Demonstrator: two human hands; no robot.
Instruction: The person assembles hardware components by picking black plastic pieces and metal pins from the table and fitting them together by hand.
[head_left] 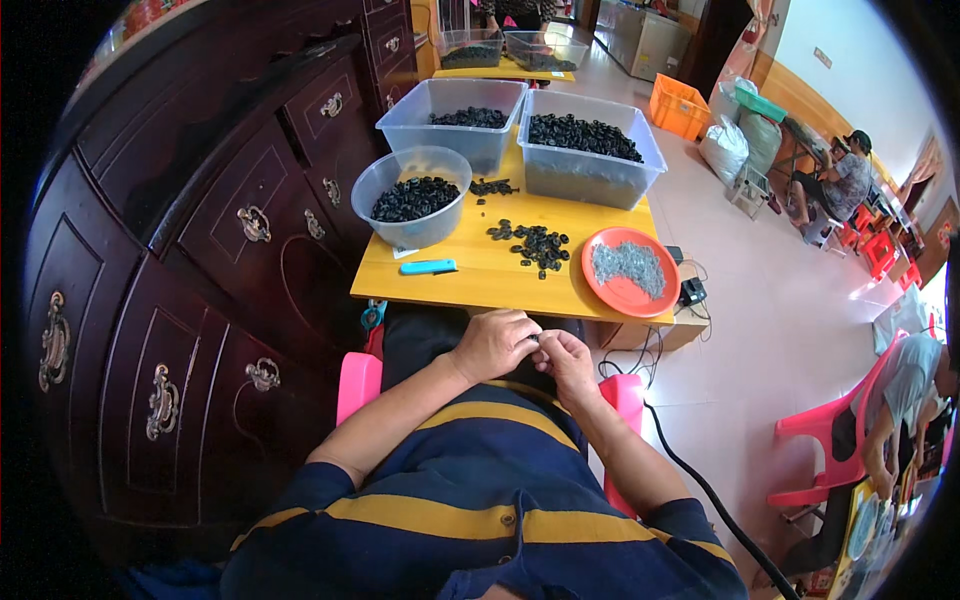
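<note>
Close together over my lap, just short of the table's near edge, my left hand (494, 346) and my right hand (566, 366) meet at the fingertips. A small black part (533, 338) shows between them, mostly hidden by the fingers of my left hand. My right thumb and forefinger are pinched against it; whatever else they hold is too small to make out. Ahead on the yellow table (480, 288) lies a loose pile of small black parts (541, 246). To its right, an orange-red plate (597, 288) carries many small clear pieces (628, 266).
A light-blue utility knife (428, 267) lies at the table's left. Behind it stand a round tub (425, 233) and two clear bins (590, 184), (455, 92) of black parts. Dark drawers (240, 230) line the left. Cables (690, 465) run at right; people sit farther right.
</note>
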